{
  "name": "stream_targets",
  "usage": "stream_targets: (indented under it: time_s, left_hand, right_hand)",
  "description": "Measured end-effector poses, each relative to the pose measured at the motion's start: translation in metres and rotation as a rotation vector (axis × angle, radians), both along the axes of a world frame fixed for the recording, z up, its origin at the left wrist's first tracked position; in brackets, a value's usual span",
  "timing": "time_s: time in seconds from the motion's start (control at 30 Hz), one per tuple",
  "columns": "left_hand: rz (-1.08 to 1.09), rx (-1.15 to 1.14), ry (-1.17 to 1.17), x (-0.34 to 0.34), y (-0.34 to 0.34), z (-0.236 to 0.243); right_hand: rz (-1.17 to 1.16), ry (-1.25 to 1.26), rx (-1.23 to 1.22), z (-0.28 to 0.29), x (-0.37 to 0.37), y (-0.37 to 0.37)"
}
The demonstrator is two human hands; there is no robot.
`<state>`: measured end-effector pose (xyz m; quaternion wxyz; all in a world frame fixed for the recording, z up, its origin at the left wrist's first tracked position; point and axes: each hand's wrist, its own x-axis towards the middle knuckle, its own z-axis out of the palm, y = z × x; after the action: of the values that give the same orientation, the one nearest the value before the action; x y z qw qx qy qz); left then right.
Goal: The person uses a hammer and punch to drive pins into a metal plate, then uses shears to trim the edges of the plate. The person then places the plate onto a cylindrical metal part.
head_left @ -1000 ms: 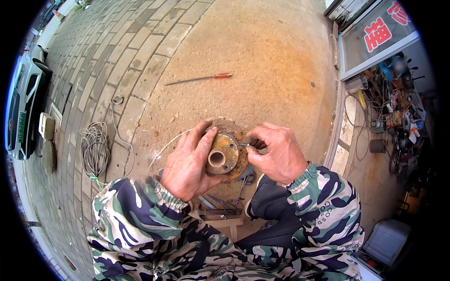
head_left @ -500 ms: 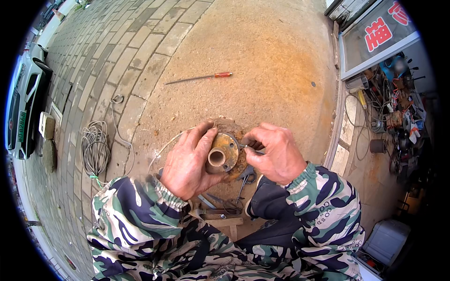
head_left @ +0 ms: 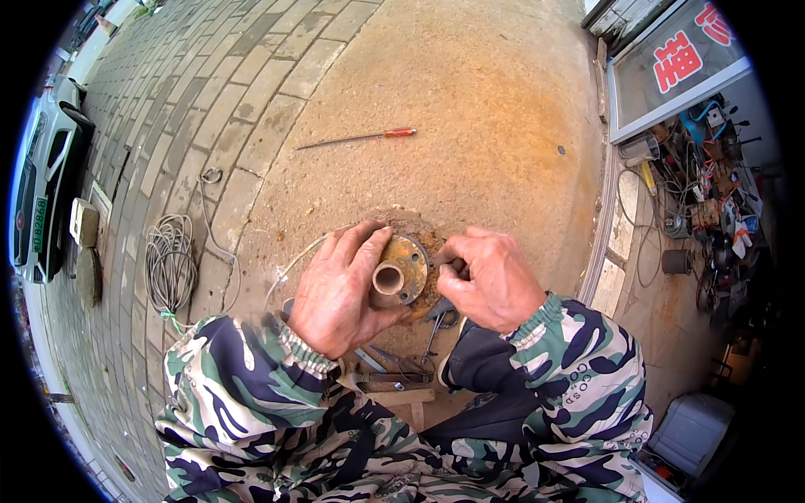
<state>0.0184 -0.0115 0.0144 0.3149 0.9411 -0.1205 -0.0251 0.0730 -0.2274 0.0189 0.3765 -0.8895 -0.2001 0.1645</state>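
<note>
A rusty round metal flange [head_left: 406,260] with a short pipe collar and bolt holes faces up between my hands. My left hand [head_left: 342,289] wraps round its left side, fingers over the far edge and thumb along the near edge. Just off the right rim, my right hand [head_left: 486,278] is closed with thumb and fingers pinched together. Whatever sits in that pinch is hidden by the fingers. Below the flange lie pliers-like tools [head_left: 436,327] and other hand tools, partly covered by my hands.
A screwdriver [head_left: 356,139] with a red handle lies on the concrete ahead. Coiled grey cable [head_left: 170,264] rests on the paving at left, and a parked car [head_left: 52,176] stands beyond. At right, a cluttered heap of parts [head_left: 713,201] fills the doorway beside a grey plastic box [head_left: 690,429].
My right hand's fingers have curled in more, and the small metal piece seen between them before is now out of sight. My left hand and the flange have stayed nearly in place.
</note>
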Motion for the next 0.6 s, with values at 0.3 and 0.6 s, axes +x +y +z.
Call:
stream_targets:
  time_s: [0.3,0.6]
  left_hand:
    - [-0.011,0.001,-0.027,0.002,0.001,-0.002]
    - [-0.013,-0.001,-0.021,0.001,0.003,-0.004]
  right_hand:
    - [0.094,-0.031,-0.08,-0.001,0.0,0.002]
    - [0.018,0.006,-0.026,-0.009,0.0,0.006]
